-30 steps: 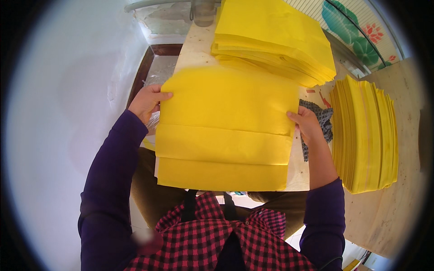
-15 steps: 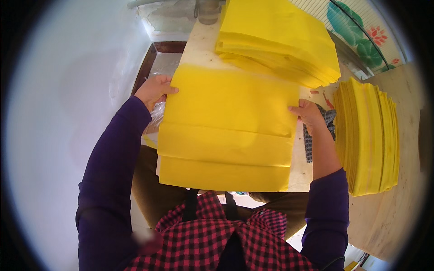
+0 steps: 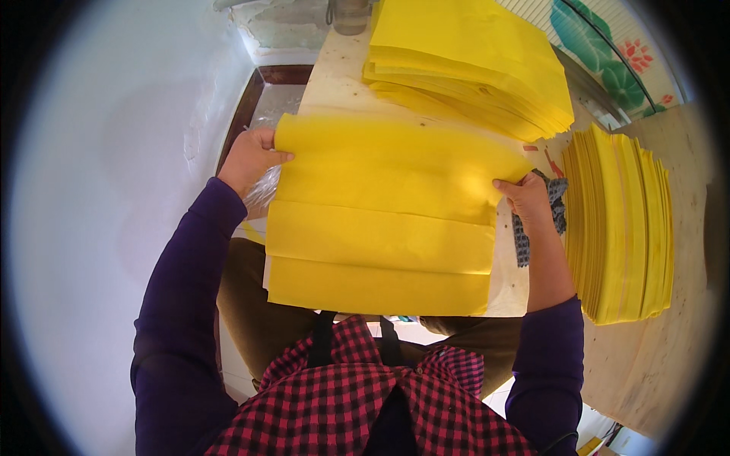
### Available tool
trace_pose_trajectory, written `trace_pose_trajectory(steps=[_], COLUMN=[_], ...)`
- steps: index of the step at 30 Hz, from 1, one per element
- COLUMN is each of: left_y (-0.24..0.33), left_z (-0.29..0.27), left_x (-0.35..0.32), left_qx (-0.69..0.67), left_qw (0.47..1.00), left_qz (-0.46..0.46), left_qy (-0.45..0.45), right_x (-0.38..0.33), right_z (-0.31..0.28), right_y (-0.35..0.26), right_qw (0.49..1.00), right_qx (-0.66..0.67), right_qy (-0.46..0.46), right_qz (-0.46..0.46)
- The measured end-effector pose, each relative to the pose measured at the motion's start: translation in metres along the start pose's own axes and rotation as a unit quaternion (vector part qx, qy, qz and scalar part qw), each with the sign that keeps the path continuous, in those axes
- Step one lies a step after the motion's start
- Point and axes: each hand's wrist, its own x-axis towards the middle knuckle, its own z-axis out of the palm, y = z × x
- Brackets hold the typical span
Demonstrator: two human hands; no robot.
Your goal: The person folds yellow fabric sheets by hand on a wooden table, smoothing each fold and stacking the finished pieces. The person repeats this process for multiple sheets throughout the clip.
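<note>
A yellow creased sheet (image 3: 380, 197), of paper or thin cloth, spreads across the near part of the wooden table in front of me. My left hand (image 3: 255, 156) pinches its left edge near the far corner, thumb on top. At the right edge, my right hand (image 3: 525, 196) grips the sheet between thumb and fingers, and the far right corner rises over that hand. The far edge is lifted and slightly blurred. Two crosswise creases run over the near half. Whether it is one layer or several, I cannot tell.
A thick stack of yellow sheets (image 3: 471, 68) lies at the far side. Another yellow stack (image 3: 620, 228) stands at the right. A dark grey textured cloth (image 3: 522, 239) is beside my right hand. At the back stands a container (image 3: 350, 17); a white wall (image 3: 114, 190) borders the left.
The sheet's far edge has lifted and its far right corner now stands up over my right hand. My left hand has shifted slightly left and nearer; my right hand moved a little right.
</note>
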Motion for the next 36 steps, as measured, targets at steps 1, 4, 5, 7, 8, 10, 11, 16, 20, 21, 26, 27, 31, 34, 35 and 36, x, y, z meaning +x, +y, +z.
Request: trace_pose_trajectory(steps=[1, 4, 5, 7, 8, 10, 11, 16, 20, 21, 26, 27, 31, 34, 35, 36], left_y=[0.001, 0.005, 0.006, 0.005, 0.004, 0.001, 0.0, -0.006, -0.008, -0.01, -0.027, -0.031, -0.038, -0.037, -0.037, -0.037], left_z=[0.001, 0.0, 0.0, 0.004, 0.006, 0.008, 0.01, 0.017, 0.019, 0.019, 0.019, 0.019, 0.017, 0.015, 0.014, 0.014], left_x=[-0.002, -0.005, -0.006, -0.009, -0.011, -0.015, -0.018, -0.023, -0.025, -0.025, -0.024, -0.023, -0.022, -0.025, -0.026, -0.027], left_qx=[-0.004, -0.011, -0.028, -0.03, -0.046, -0.058, -0.073, -0.075, -0.069, -0.065, -0.036, -0.028, 0.007, 0.045, 0.058, 0.07], left_qw=[1.0, 0.999, 0.997, 0.998, 0.998, 0.998, 0.997, 0.996, 0.995, 0.995, 0.984, 0.981, 0.98, 0.973, 0.969, 0.966], left_qz=[0.002, -0.049, -0.07, -0.05, -0.037, -0.023, -0.017, 0.019, 0.037, 0.05, 0.167, 0.181, 0.184, 0.207, 0.224, 0.235], left_qy=[0.002, -0.002, -0.005, 0.015, 0.019, 0.025, 0.027, 0.05, 0.062, 0.064, 0.059, 0.06, 0.079, 0.087, 0.088, 0.082], right_x=[-0.001, -0.005, -0.006, -0.009, -0.011, -0.012, -0.012, -0.011, -0.01, -0.01, -0.011, -0.011, -0.011, -0.012, -0.013, -0.014], right_z=[0.0, -0.001, 0.0, 0.003, 0.004, 0.005, 0.006, 0.007, 0.009, 0.01, 0.01, 0.01, 0.01, 0.01, 0.009, 0.008], right_y=[0.0, -0.001, 0.0, 0.003, 0.006, 0.014, 0.02, 0.048, 0.06, 0.061, 0.064, 0.064, 0.064, 0.063, 0.063, 0.063], right_qw=[1.0, 0.999, 0.999, 0.997, 0.995, 0.991, 0.987, 0.978, 0.971, 0.969, 0.967, 0.965, 0.966, 0.968, 0.968, 0.968], right_qx=[-0.013, 0.011, 0.032, 0.071, 0.089, 0.121, 0.136, 0.153, 0.188, 0.19, 0.194, 0.2, 0.185, 0.179, 0.174, 0.18], right_qy=[-0.004, -0.021, -0.019, -0.015, -0.013, -0.022, -0.033, -0.042, -0.042, -0.044, -0.046, -0.053, -0.049, -0.05, -0.05, -0.053], right_qz=[-0.02, -0.027, -0.029, -0.032, -0.033, -0.055, -0.076, -0.132, -0.145, -0.151, -0.161, -0.163, -0.171, -0.171, -0.172, -0.165])
